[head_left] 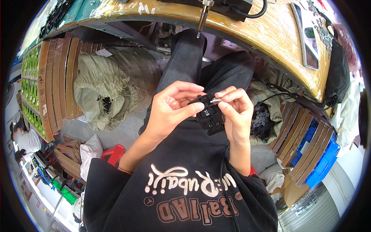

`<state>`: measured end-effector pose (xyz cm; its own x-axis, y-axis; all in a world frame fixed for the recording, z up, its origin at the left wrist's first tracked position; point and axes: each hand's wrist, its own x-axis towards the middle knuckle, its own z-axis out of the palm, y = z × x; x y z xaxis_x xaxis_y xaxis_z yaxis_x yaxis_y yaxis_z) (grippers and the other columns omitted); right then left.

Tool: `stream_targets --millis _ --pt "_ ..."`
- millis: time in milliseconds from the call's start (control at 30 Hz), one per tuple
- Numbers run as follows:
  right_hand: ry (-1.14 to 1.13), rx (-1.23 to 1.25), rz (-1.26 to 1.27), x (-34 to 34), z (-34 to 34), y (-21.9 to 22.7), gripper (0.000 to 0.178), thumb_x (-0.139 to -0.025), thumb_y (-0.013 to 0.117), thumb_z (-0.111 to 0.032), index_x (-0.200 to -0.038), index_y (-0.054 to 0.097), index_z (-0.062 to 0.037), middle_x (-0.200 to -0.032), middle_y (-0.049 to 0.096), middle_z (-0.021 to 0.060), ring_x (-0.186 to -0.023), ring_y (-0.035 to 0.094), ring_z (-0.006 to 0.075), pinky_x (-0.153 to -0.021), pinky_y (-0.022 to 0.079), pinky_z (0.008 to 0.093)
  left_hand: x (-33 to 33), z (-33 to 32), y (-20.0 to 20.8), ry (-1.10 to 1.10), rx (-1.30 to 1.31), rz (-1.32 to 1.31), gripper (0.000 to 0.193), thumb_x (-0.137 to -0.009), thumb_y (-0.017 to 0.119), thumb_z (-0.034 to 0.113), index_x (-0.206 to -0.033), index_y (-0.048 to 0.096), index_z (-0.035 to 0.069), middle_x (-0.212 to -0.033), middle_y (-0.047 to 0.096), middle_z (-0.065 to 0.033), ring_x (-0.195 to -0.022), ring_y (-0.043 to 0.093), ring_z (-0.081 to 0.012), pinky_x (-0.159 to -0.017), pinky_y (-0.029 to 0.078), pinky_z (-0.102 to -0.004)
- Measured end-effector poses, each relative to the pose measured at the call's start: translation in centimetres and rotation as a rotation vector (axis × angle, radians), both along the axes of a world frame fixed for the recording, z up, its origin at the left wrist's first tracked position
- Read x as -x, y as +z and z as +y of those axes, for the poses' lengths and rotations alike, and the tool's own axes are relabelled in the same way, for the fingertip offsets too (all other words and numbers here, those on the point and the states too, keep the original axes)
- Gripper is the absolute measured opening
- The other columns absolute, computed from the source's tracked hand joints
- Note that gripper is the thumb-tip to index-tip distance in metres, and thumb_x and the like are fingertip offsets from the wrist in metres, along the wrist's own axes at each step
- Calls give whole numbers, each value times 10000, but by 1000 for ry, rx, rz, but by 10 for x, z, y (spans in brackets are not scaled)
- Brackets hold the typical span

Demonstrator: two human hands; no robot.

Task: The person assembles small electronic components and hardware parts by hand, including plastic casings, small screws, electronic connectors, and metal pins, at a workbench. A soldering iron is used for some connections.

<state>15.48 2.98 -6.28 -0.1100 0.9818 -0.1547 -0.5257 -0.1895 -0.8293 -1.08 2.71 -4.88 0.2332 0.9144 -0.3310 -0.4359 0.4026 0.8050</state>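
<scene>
A black moulded plastic part (208, 116) with small recesses is held up in front of my chest. My left hand (174, 104) grips its left side, thumb on top and fingers behind. At the part's upper right edge, my right hand (236, 110) pinches a small silvery metal piece (216, 101) between thumb and fingers. That piece lies against the plastic or just over it; I cannot tell whether it sits inside. Some of the black part is hidden behind the fingers of both hands.
A metal driver-like rod (203, 17) points down at the edge of the wooden bench (270, 38). A phone (305, 36) and scattered small metal pieces (324, 36) lie on the bench. Woven sacks (100, 85), stacked cardboard layers (58, 81) and blue trays (322, 154) stand around me.
</scene>
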Motion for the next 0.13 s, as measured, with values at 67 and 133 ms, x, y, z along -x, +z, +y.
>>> stream_targets --millis 67,133 --pt "17 27 -14 -5 -1 0 127 -725 554 100 -808 528 8 -865 559 111 -865 556 179 -783 447 282 -3 -1 0 9 18 29 321 -739 599 -40 -1040 488 -34 -920 587 -127 -796 566 -115 -655 482 -215" --pt "52 23 78 -9 0 -1 132 -732 559 82 -833 527 3 -889 560 121 -873 554 185 -801 439 288 -5 -4 0 22 13 76 312 -742 600 -34 -1034 491 -29 -909 590 -124 -784 568 -117 -655 481 -206"
